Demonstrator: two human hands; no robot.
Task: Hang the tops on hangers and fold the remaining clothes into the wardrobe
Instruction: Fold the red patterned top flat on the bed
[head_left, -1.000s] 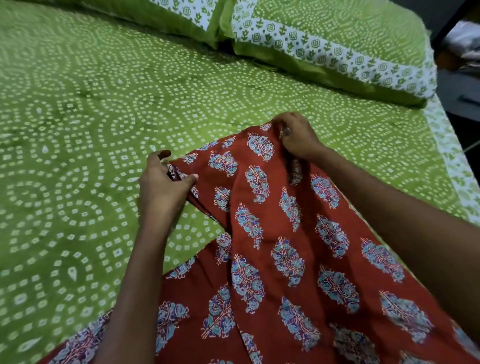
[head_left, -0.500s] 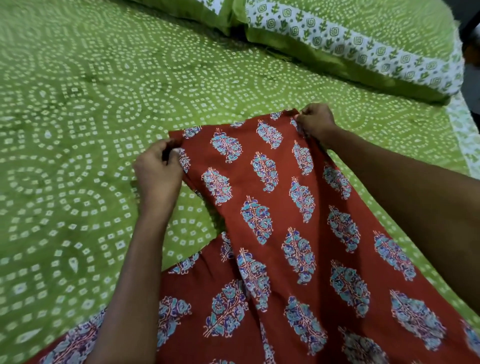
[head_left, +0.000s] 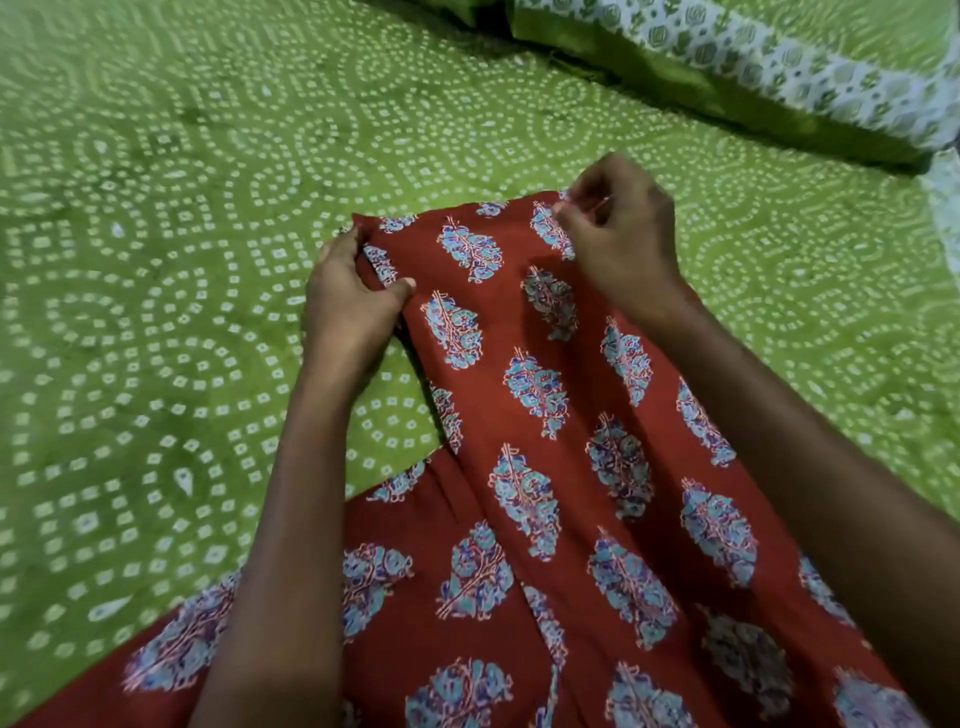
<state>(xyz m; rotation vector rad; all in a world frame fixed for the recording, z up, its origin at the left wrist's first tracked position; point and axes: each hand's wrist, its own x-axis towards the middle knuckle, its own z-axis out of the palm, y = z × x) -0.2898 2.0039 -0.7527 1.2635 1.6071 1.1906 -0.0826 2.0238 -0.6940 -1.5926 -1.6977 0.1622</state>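
Early stage: left hand (head_left: 353, 306) and right hand (head_left: 618, 234) pinch the far edge of a red garment (head_left: 545, 467) on the bed (head_left: 156, 260); folding and storing remain.

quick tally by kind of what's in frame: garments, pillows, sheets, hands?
Red printed garment: 1
Pillows: 2, one barely showing at the top edge
Green bedsheet: 1
Hands: 2, left hand and right hand, both gripping the garment
Total: 6

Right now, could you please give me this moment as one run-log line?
left hand: grips red printed garment edge | right hand: pinches far corner | garment lies on green bedsheet | unfolded
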